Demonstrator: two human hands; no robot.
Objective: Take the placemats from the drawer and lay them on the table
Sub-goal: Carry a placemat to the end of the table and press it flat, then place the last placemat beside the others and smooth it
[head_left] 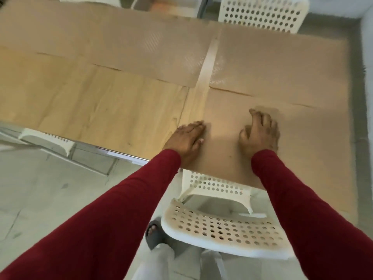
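Pressing down: both hands lay on the near right placemat (302,158), which sat flat at the table's near right corner, its front edge hanging past the table edge above a white perforated chair (222,227).
Left hand (187,138): flat, palm down, fingers straight and close together, resting on the mat's left edge where it met the bare wood; it gripped nothing.
Right hand (260,134): planted further in on the same mat, fingers (256,116) bent and spread, tips touching the surface; the thumb was tucked to the left, and it pinched nothing that I could see.
Arms: both in dark red sleeves (121,209), stretched forward and down from the near side, the left one crossing the table edge.
Other mats: a far right placemat (282,63) lay just beyond, its edge meeting the near one; a far left placemat (121,47) lay beside that, a thin strip of wood between them.
Table (90,110): pale wood, bare at near left.
Far side: another white chair (262,13).
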